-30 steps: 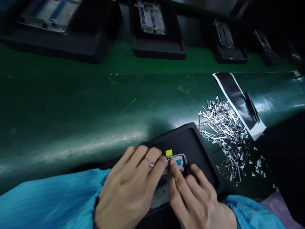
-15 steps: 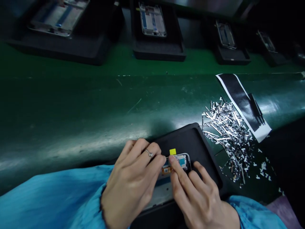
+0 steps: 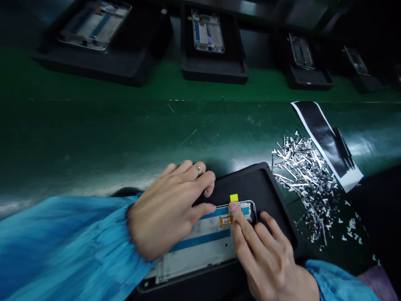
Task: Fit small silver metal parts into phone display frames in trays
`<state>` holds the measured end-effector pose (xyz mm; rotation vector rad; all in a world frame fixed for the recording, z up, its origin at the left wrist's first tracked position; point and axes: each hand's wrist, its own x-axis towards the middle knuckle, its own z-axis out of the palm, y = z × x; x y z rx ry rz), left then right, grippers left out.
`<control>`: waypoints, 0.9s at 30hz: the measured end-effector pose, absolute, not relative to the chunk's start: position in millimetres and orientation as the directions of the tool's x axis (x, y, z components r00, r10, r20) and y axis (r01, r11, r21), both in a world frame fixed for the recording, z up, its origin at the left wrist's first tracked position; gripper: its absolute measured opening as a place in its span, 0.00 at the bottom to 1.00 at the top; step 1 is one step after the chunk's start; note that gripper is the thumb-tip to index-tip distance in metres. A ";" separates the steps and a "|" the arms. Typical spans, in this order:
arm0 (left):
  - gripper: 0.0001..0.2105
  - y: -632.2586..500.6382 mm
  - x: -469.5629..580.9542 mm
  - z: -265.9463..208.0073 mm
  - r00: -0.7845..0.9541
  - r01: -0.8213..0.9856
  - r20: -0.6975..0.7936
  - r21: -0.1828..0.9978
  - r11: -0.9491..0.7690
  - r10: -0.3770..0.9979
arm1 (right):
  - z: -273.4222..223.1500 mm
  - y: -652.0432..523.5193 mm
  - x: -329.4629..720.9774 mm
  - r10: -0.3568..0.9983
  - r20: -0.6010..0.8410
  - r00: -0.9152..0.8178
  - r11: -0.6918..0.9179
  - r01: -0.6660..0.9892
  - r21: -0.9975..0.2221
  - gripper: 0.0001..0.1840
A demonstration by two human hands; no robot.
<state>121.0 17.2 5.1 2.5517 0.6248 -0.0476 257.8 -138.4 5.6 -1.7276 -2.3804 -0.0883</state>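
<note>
A phone frame (image 3: pixel 200 255), silvery with blue strips, lies tilted in a black tray (image 3: pixel 250 184). Near its upper right end are an orange flex cable (image 3: pixel 224 221) and small board parts; a yellow tab (image 3: pixel 234 197) sticks out past the edge. My right hand (image 3: pixel 269 259) presses its index fingertip on the frame beside the yellow tab, its other fingers spread over the right end. With a ring on one finger, my left hand (image 3: pixel 171 209) hovers over the frame's upper left side. Its thumb tip is by the frame's edge, apart from the curled fingers, and nothing shows between them.
Several black trays with phone frames stand along the back, one such tray (image 3: pixel 214 73) at the middle. To the right lies a pile of small silvery strips (image 3: pixel 308 175), beside a black sheet with white backing (image 3: pixel 319 129) bearing dark tweezers (image 3: pixel 343 146).
My left hand has moved left and up off the flex cable, its thumb and fingers parting, so more of the frame shows. My right index finger stays on the same place.
</note>
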 end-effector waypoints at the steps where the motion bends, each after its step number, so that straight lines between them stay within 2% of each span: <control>1: 0.06 16.9 121.0 5.2 0.889 0.450 -0.160 0.469 -0.760 0.428 | 5.5 -138.7 257.9 0.934 0.196 -0.300 0.318 0.945 -0.071 0.18; 8: 0.04 9.8 121.3 6.2 0.867 0.486 -0.178 0.509 -0.710 0.466 | 5.0 -139.1 257.3 0.937 0.184 -0.296 0.314 0.946 -0.079 0.19; 16: 0.05 6.8 125.9 9.6 0.853 0.510 -0.148 0.435 -0.742 0.500 | 3.8 -138.3 253.5 0.909 0.226 -0.349 0.357 0.934 0.009 0.18; 20: 0.06 7.9 125.4 10.5 0.813 0.562 -0.186 0.495 -0.662 0.552 | 2.0 -137.0 251.8 0.890 0.241 -0.388 0.380 0.921 0.079 0.19; 23: 0.04 10.6 111.6 6.5 0.790 0.577 -0.182 0.541 -0.612 0.585 | 0.0 -134.7 251.7 0.895 0.241 -0.376 0.369 0.926 0.072 0.19; 25: 0.04 8.9 100.0 3.1 0.796 0.571 -0.120 0.475 -0.670 0.593 | -1.6 -134.4 253.6 0.895 0.267 -0.357 0.354 0.933 0.061 0.19; 27: 0.08 2.3 92.2 1.1 0.807 0.571 -0.074 0.355 -0.741 0.586 | -4.3 -137.7 260.2 0.881 0.300 -0.366 0.365 0.929 0.061 0.18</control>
